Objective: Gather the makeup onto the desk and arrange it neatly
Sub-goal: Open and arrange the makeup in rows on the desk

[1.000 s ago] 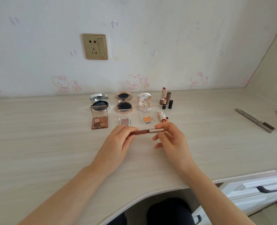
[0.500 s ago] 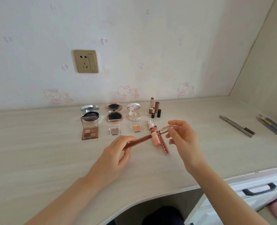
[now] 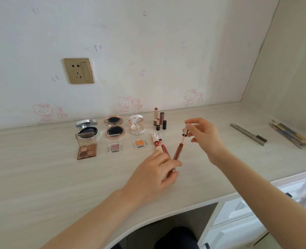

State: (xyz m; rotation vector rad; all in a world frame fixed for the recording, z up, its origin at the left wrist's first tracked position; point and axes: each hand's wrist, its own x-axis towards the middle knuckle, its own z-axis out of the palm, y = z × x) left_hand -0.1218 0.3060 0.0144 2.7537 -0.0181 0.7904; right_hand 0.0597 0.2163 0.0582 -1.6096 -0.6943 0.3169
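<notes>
A lip gloss tube (image 3: pixel 177 153) is pinched in the left hand (image 3: pixel 155 174) at desk (image 3: pixel 41 177) centre, its wand cap (image 3: pixel 186 130) pinched and pulled out by the right hand (image 3: pixel 205 136) at 1 o'clock. Recapping or laying it beside the glosses (image 3: pixel 159 144) seems needed next. At 10 o'clock, the compacts (image 3: pixel 114 127) and palette (image 3: pixel 86 149) are left open, pans showing.

Desk (image 3: pixel 41 177): pale wood-grain laminate, matt, smooth. Silver compact (image 3: pixel 86 124) at the row's 9 o'clock end: mirror-bright metallic lid. Eyeshadow palette (image 3: pixel 86 148): clear glossy plastic lid, matt powder pans. Lip gloss tube (image 3: pixel 177 153): translucent glossy plastic; its cap (image 3: pixel 186 130) has a metallic sheen. Wall socket (image 3: pixel 79 71): brushed gold finish.
</notes>
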